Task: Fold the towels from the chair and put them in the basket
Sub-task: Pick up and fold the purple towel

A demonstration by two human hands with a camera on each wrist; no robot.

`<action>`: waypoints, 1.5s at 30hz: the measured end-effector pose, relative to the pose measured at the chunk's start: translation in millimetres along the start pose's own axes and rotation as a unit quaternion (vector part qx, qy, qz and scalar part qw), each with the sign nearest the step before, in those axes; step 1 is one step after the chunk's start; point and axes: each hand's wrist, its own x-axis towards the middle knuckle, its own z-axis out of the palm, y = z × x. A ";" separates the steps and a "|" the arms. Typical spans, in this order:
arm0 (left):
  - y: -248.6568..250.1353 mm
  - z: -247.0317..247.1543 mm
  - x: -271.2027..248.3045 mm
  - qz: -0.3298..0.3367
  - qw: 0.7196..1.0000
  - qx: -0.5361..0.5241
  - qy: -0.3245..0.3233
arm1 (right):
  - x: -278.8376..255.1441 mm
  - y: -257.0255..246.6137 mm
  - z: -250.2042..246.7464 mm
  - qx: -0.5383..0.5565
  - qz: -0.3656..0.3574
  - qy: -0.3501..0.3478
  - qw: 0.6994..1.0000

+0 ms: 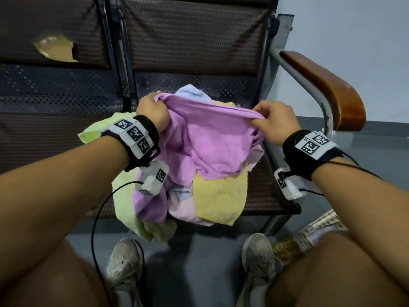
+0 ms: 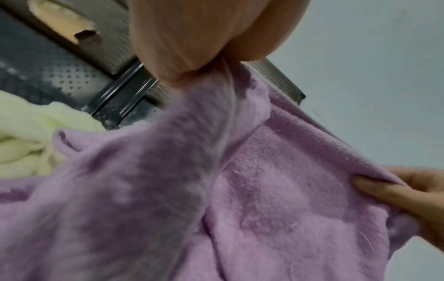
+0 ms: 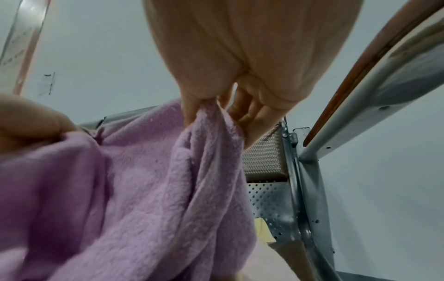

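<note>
Purple towel (image 1: 212, 138); yellow towel (image 1: 219, 196); brown woven chair (image 1: 194, 41).

Neighbouring seat (image 1: 55, 120): dark woven padding, backrest torn (image 1: 55, 48), tan foam showing.
Floor (image 1: 194, 273): grey.
Shoes (image 1: 125, 262): two worn grey sneakers, side by side on the floor.
Wall (image 1: 354, 29): pale, plain.
Cable (image 1: 97, 218): thin, black, looping.

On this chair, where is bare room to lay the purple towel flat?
The neighbouring seat, left of the green towel, is bare. A narrow strip of seat shows beside the yellow towel. The middle is crowded with the towel pile.
</note>
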 end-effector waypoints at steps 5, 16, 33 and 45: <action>-3.7 -1.4 -3.7 -0.038 0.994 -0.094 -0.034 | 1.0 -15.2 -0.7 0.172 -0.014 0.020 0.985; 11.2 -12.7 -1.9 -0.178 0.977 -0.115 0.003 | -1.3 -14.6 4.3 -0.055 -0.045 -0.069 0.995; 23.7 -16.8 -12.9 -0.134 0.946 -0.255 -0.151 | -11.8 -37.8 3.3 0.163 -0.082 -0.204 0.962; 51.0 -19.2 -26.8 -0.112 0.937 -0.316 -0.097 | -20.0 -62.9 29.5 -0.062 -0.095 -0.242 0.964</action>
